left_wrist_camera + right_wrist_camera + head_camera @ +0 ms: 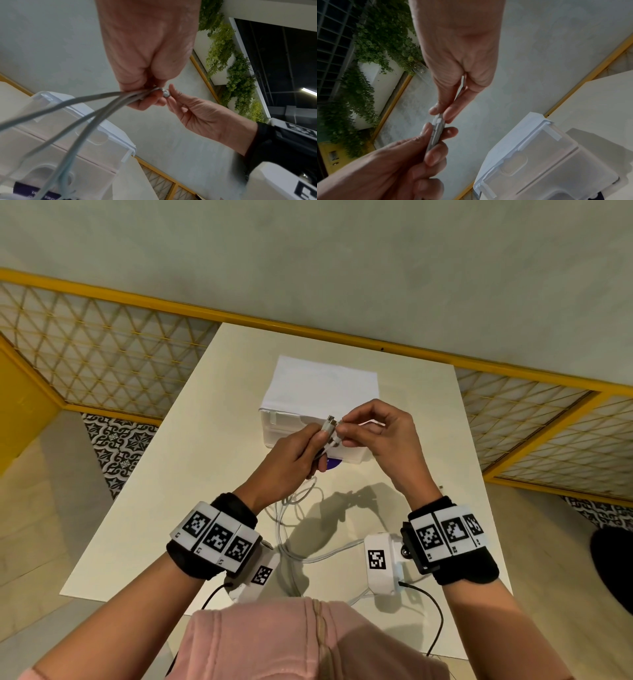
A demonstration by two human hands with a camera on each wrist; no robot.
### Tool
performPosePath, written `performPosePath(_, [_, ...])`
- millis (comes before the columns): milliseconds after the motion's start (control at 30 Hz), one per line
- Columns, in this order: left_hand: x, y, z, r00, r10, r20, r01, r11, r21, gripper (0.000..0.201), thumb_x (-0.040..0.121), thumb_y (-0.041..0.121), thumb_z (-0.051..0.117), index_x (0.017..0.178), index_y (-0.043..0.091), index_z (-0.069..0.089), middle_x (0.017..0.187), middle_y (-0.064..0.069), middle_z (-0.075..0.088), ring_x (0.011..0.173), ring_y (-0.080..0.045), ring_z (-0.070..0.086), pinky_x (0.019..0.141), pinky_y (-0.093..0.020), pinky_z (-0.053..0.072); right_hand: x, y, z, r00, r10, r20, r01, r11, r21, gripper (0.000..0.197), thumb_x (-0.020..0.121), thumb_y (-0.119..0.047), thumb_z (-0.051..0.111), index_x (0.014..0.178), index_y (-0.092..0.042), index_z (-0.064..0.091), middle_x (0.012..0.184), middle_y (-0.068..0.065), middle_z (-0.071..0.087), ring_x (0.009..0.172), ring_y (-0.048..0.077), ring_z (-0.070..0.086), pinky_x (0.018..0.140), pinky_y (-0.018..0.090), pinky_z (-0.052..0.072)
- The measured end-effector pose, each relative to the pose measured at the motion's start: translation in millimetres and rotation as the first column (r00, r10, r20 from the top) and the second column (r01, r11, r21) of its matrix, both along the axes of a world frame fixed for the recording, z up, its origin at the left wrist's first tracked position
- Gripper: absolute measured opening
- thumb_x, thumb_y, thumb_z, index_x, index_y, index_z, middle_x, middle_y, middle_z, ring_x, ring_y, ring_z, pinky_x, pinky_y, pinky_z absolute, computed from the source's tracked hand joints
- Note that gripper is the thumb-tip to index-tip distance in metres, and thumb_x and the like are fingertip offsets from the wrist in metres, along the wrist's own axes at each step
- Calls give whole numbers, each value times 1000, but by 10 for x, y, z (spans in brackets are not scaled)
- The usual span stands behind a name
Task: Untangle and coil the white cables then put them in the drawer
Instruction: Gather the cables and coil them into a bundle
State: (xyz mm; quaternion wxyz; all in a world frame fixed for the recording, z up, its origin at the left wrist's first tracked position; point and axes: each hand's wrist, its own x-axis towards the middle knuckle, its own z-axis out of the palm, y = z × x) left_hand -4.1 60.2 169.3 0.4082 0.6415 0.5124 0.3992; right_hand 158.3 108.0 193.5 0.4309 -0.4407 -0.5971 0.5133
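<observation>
White table (191, 474), translucent drawer box (298, 433), both hands, left hand (287, 460) and right hand (387, 436), pinching white cables (329, 428) plug ends

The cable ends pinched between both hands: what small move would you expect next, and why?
Probably starting to loop the cables into a coil. The left hand grips the plug ends, the right hand pinches them level, and the white cables trail loose over the table.

We see the drawer box (318, 392) standing near the bench's (171, 491) far edge; our hands (291, 453) meet just before it, and the cables (291, 529) trail beneath them toward the near edge.
</observation>
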Motion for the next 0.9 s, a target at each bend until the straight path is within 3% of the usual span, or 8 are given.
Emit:
performPosePath(133, [39, 11, -24, 1000, 16, 4, -15, 999, -41, 30, 103, 29, 30, 91, 13, 53, 66, 6, 53, 54, -7, 46, 59, -18, 41, -5, 24, 4, 1000, -17, 13, 17, 1000, 16, 17, 74, -8, 76, 81, 1, 63, 75, 11, 68, 70, 18, 69, 68, 26, 56])
performPosePath(233, [55, 2, -16, 995, -69, 74, 77, 991, -112, 32, 104, 27, 28, 98, 8, 53, 69, 5, 49, 56, -4, 45, 60, -20, 40, -15, 51, -2, 994, -27, 106, 18, 995, 93, 12, 74, -12, 77, 76, -7, 67, 74, 7, 70, 71, 15, 64, 67, 26, 50])
performPosePath(367, [54, 5, 34, 966, -151, 208, 190, 964, -186, 31, 104, 26, 27, 95, 8, 50, 70, 6, 43, 59, -2, 40, 61, -18, 37, -16, 38, -33, 996, -19, 86, 8, 993, 121, 14, 77, -14, 75, 79, -11, 61, 78, 8, 66, 72, 14, 60, 63, 19, 46])
performPosePath(467, [69, 29, 55, 942, -113, 316, 181, 964, -197, 26, 104, 26, 27, 91, 10, 42, 71, 5, 39, 61, -5, 38, 64, -22, 37, -27, 34, -91, 995, -76, 61, 72, 995, 66, 20, 95, -28, 51, 91, -9, 52, 84, 4, 60, 74, 15, 62, 65, 27, 50])
performPosePath(600, [78, 80, 107, 906, -36, 422, 108, 983, -148, 28, 103, 26, 26, 85, 13, 42, 69, 4, 40, 60, -8, 40, 65, -23, 40, -27, -23, -210, 975, 223, 15, -213, 946, -245, 65, 96, -51, 8, 93, -15, 62, 87, 2, 70, 87, 19, 67, 86, 39, 54])
performPosePath(733, [41, 152, 204, 835, 7, 550, 55, 994, -96, 28, 104, 28, 25, 86, 14, 42, 65, 10, 44, 59, -7, 45, 65, -22, 45, -137, -171, -270, 855, 519, -4, -501, 823, -267, 53, 96, -50, 18, 99, -18, 61, 96, 1, 69, 104, 19, 66, 103, 36, 46])
performPosePath(833, [-71, 205, 274, 714, 47, 698, 10, 997, -77, 30, 104, 25, 21, 86, 12, 42, 62, 10, 44, 57, -7, 43, 65, -22, 48, -144, -217, -228, 811, 581, 71, -562, 806, -187, 28, 100, -29, 36, 88, -9, 52, 66, -4, 55, 74, 17, 66, 88, 34, 48])
performPosePath(900, [-152, 207, 291, 676, 80, 733, -24, 996, -87, 31, 104, 25, 20, 89, 11, 43, 62, 10, 44, 57, -7, 44, 66, -23, 50, -121, -184, -176, 813, 571, 112, -550, 817, -172, 28, 99, -29, 37, 85, -8, 49, 56, -7, 44, 56, 13, 56, 78, 30, 47])
